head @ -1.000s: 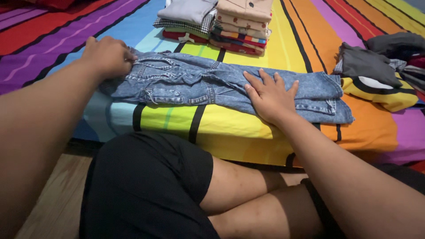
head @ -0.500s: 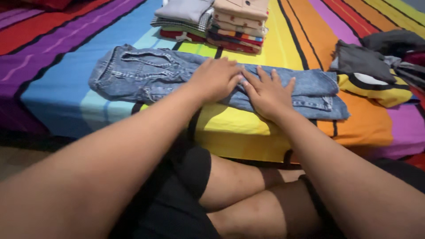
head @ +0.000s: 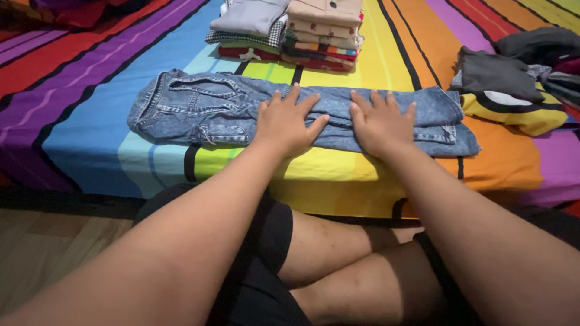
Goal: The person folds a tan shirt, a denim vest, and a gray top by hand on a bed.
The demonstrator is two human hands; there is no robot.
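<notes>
The jeans (head: 241,111) lie folded lengthwise, leg on leg, across the striped bed sheet (head: 78,115), waistband to the left; judging by the long strip, the crosswise folds remain. The left hand (head: 287,121) and right hand (head: 379,121) both press flat and spread-fingered on the legs, gripping nothing. The denim is thick, faded and creased. Behind stand two stacks of folded clothes (head: 296,27); at right a loose heap (head: 513,84), probably unfolded.

A low mattress covered in a rainbow-striped sheet with black bands (head: 338,175) fills most of the room here. Pale wood-grain plank flooring (head: 54,253) shows at its near edge, softly lit.
</notes>
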